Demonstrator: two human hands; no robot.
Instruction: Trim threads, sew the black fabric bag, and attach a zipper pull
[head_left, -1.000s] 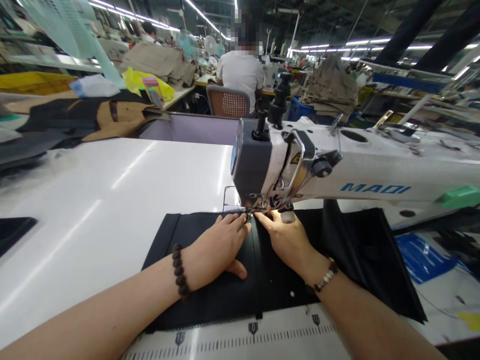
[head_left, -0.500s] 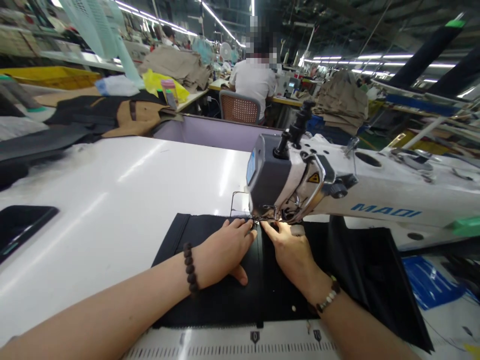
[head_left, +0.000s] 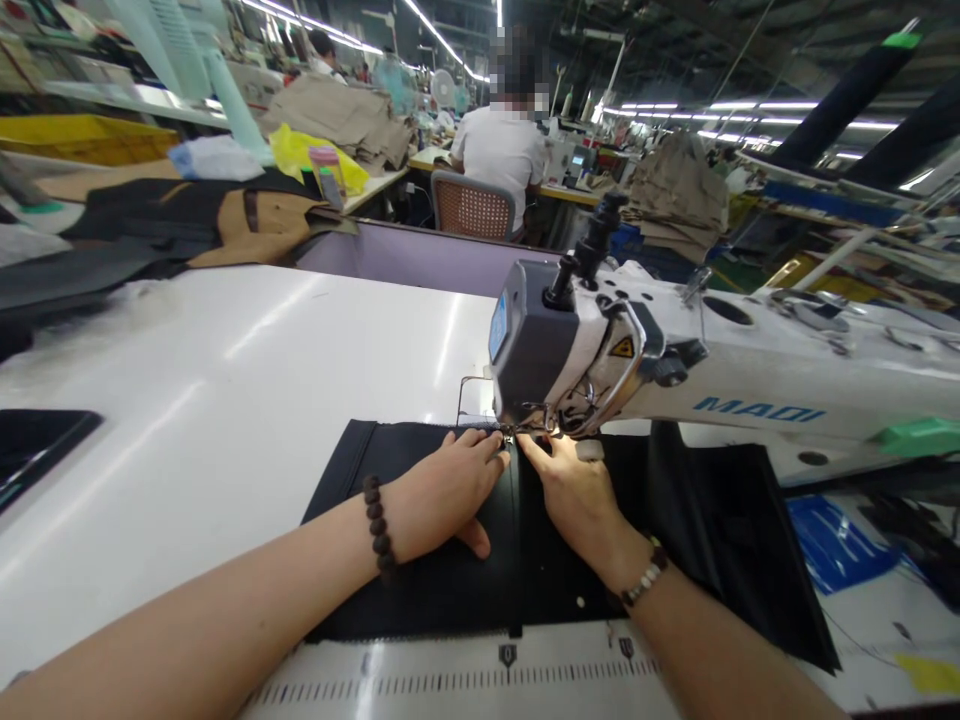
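Observation:
A piece of black fabric [head_left: 420,590] lies flat on the white table [head_left: 225,390] under the head of a white sewing machine [head_left: 585,350]. My left hand [head_left: 446,490] rests palm down on the fabric, fingers stretched toward the needle, a dark bead bracelet on the wrist. My right hand [head_left: 574,490] lies flat on the fabric just right of a seam line, its fingertips at the presser foot. Both hands press the cloth and grip nothing.
A printed ruler strip [head_left: 510,670] runs along the table's near edge. Dark and tan garments [head_left: 225,220] are piled at the far left. A person in a white shirt [head_left: 499,150] sits at a station behind. Blue plastic [head_left: 832,540] lies at the right.
The hands and fabric stay at the needle, almost unchanged. The view has shifted slightly with my head.

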